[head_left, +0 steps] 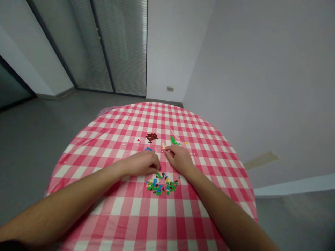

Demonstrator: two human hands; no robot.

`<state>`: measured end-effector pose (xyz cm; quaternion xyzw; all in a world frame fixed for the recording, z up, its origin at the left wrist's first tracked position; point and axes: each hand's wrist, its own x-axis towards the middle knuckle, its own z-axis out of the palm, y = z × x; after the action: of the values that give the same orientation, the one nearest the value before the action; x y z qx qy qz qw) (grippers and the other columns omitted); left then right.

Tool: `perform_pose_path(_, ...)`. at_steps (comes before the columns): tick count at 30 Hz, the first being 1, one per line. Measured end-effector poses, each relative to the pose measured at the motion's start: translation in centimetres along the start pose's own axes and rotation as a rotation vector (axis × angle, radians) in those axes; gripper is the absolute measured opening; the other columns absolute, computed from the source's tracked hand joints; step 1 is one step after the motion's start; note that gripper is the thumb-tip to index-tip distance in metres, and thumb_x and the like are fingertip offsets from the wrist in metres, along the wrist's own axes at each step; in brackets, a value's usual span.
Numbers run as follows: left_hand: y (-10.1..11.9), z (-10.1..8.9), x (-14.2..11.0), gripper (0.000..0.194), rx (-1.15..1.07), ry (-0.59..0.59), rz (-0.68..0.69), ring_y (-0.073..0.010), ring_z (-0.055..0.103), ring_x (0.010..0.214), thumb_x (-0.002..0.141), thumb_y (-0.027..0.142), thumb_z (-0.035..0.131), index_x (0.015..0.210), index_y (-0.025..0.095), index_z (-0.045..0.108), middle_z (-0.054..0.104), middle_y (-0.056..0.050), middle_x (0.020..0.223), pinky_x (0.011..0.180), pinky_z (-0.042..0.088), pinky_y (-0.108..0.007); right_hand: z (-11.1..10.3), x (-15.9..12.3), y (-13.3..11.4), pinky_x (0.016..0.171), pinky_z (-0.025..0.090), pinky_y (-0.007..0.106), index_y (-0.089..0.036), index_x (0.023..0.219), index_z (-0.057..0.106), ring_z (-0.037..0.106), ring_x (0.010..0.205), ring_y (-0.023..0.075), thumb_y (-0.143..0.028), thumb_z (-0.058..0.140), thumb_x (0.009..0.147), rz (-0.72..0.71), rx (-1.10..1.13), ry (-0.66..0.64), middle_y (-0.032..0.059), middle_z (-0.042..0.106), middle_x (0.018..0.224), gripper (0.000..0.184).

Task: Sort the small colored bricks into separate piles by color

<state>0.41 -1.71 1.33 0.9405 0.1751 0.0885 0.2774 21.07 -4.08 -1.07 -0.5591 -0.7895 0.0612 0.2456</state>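
Red-and-white gingham tablecloth (86,158) covers a round table top, mixed pile of tiny plastic bricks (161,184) near its middle. Left hand (141,163) sits just beyond the pile, fingers curled down, left fingertips (158,166) almost at the pile's far edge; cannot tell if they pinch anything. Right hand (179,159) is also beyond the pile, fingers extended and loosely open, right fingertips (166,152) beside pale yellow bricks (163,146), nothing visibly held. Farther beyond the pile: dark brown bricks (151,137), green bricks (174,140), blue bricks (148,149), each in a separate group. Bricks look light, stiff, and easily scattered by a brushing finger; best taken singly by their side edges in a thumb-and-finger pinch, though they may slip on the smooth cloth.
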Motion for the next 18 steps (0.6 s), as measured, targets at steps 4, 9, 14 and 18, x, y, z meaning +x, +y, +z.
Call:
perform_pose_path(4, -1.0, 0.2, 0.1, 0.010, -0.017, 0.003, -0.007, -0.0141, 0.063, 0.070, 0.082, 0.011, 0.069, 0.074, 0.017, 0.072, 0.072, -0.002, 0.073, 0.072, 0.043, -0.024, -0.2, -0.1, -0.2, 0.072, 0.047, 0.029, -0.019, 0.095, 0.072, 0.067, 0.081, 0.0197, -0.023, 0.060, 0.090, -0.012, 0.025, -0.006, 0.0057, 0.074, 0.088, 0.013)
perform_pose_path(9, -1.5, 0.0, -0.1, 0.007, -0.033, -0.001, -0.003, -0.0149, 0.063, 0.073, 0.081, 0.014, 0.070, 0.076, 0.018, 0.073, 0.072, -0.002, 0.076, 0.072, 0.043, -0.024, -0.1, -0.1, 0.0, 0.075, 0.048, 0.029, -0.020, 0.097, 0.072, 0.067, 0.083, 0.0191, -0.022, 0.060, 0.090, 0.001, 0.042, -0.009, 0.0061, 0.075, 0.092, 0.013)
perform_pose_path(14, -0.7, -0.9, -0.6, 0.014, 0.033, -0.002, -0.012, -0.0160, 0.064, 0.076, 0.081, 0.010, 0.066, 0.074, 0.020, 0.074, 0.073, -0.001, 0.076, 0.076, 0.043, -0.027, -0.3, -0.2, 0.3, 0.077, 0.049, 0.029, -0.020, 0.097, 0.072, 0.068, 0.086, 0.0193, -0.023, 0.060, 0.090, -0.004, 0.071, 0.025, 0.0063, 0.075, 0.094, 0.013)
perform_pose_path(18, -0.4, -1.0, -0.5, 0.013, -0.074, 0.125, -0.136, -0.0171, 0.065, 0.079, 0.084, 0.017, 0.063, 0.078, 0.020, 0.074, 0.074, -0.003, 0.081, 0.079, 0.045, -0.029, -1.3, -0.4, 0.1, 0.078, 0.049, 0.029, -0.021, 0.095, 0.073, 0.068, 0.084, 0.0183, -0.025, 0.060, 0.091, -0.057, 0.124, 0.040, 0.0055, 0.076, 0.094, 0.013)
